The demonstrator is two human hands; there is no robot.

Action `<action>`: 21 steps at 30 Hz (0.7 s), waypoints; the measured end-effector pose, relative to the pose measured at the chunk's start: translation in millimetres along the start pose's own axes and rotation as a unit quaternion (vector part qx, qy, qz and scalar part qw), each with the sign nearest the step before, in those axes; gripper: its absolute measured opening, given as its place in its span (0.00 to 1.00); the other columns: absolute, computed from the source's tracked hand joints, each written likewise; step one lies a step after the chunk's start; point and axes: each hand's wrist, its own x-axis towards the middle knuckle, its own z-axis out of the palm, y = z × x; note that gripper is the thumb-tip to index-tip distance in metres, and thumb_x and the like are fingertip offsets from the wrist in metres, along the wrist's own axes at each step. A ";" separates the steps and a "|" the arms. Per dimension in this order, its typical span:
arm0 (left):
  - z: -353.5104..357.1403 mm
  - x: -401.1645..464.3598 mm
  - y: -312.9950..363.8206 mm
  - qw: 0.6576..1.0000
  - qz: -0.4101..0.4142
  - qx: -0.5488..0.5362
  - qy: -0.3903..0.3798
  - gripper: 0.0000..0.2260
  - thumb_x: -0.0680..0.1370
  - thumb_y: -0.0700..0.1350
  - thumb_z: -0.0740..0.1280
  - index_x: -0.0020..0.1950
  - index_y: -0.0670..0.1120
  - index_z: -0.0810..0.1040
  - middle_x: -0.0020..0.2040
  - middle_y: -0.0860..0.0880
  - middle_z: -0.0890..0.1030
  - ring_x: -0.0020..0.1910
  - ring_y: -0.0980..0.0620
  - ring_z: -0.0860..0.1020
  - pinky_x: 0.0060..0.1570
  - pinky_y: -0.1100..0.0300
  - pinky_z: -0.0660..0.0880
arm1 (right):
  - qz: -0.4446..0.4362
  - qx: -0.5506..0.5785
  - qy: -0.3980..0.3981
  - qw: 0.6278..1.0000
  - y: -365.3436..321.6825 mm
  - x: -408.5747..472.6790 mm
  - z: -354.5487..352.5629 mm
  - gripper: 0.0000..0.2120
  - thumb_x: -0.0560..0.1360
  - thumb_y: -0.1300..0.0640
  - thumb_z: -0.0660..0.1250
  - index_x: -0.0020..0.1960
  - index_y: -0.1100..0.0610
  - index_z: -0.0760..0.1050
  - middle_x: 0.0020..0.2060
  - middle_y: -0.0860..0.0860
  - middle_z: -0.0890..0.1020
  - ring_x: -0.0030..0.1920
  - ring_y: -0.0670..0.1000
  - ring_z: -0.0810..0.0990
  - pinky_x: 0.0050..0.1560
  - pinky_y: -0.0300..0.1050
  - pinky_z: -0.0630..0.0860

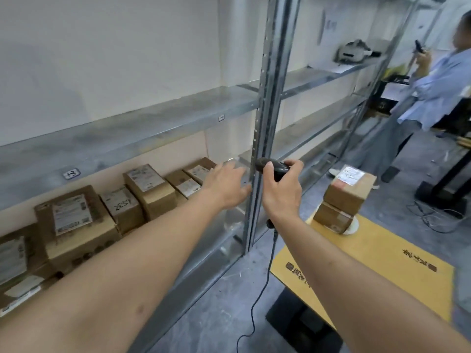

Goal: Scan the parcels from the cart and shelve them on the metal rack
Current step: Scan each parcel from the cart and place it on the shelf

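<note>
Parcel (122,203) marked perhaps "2859", scanner (274,167) gripped

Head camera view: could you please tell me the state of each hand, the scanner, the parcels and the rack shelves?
left hand: open, fingers stretched toward the rack's lower shelf, holding nothing
right hand: gripping the scanner
barcode scanner: held up, cable hanging to the floor
shelved parcels: in a row on the lower shelf, labels up
cart parcels: two stacked on the yellow cart
middle shelf: bare

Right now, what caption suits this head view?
Right hand grips scanner; open left hand reaches along shelved parcels on rack.
</note>
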 end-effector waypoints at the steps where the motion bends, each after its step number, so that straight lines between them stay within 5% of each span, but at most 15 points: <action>1: 1.6 4.4 13.4 1.000 0.011 -0.007 0.001 0.21 0.81 0.61 0.63 0.67 0.49 0.78 0.71 0.44 0.76 0.71 0.39 0.72 0.71 0.43 0.70 | 0.003 -0.003 0.011 1.000 4.2 2.5 -13.0 0.15 0.84 0.42 0.61 0.63 0.50 0.63 0.46 0.48 0.78 0.48 0.56 0.79 0.47 0.49 0.72; 6: 12.7 32.3 84.9 0.999 0.050 -0.010 -0.002 0.26 0.80 0.64 0.62 0.73 0.51 0.75 0.69 0.47 0.76 0.70 0.40 0.74 0.69 0.41 0.72 | 0.011 -0.026 0.058 0.998 30.7 24.2 -78.5 0.15 0.84 0.42 0.61 0.63 0.49 0.63 0.44 0.43 0.75 0.48 0.55 0.79 0.47 0.50 0.71; 10: 24.7 51.8 151.0 0.998 0.065 -0.023 -0.014 0.28 0.81 0.63 0.62 0.76 0.50 0.72 0.72 0.47 0.74 0.71 0.41 0.73 0.70 0.44 0.72 | 0.036 -0.037 0.076 0.996 58.5 49.6 -132.5 0.16 0.83 0.41 0.61 0.64 0.48 0.63 0.49 0.49 0.80 0.49 0.56 0.79 0.49 0.51 0.73; 21: 83.1 106.7 293.5 0.995 0.061 -0.057 -0.059 0.27 0.81 0.62 0.64 0.76 0.49 0.72 0.74 0.45 0.73 0.72 0.40 0.72 0.70 0.43 0.72 | 0.089 -0.032 0.101 0.990 144.5 117.6 -247.2 0.16 0.83 0.42 0.61 0.65 0.49 0.64 0.49 0.48 0.80 0.48 0.53 0.79 0.46 0.46 0.69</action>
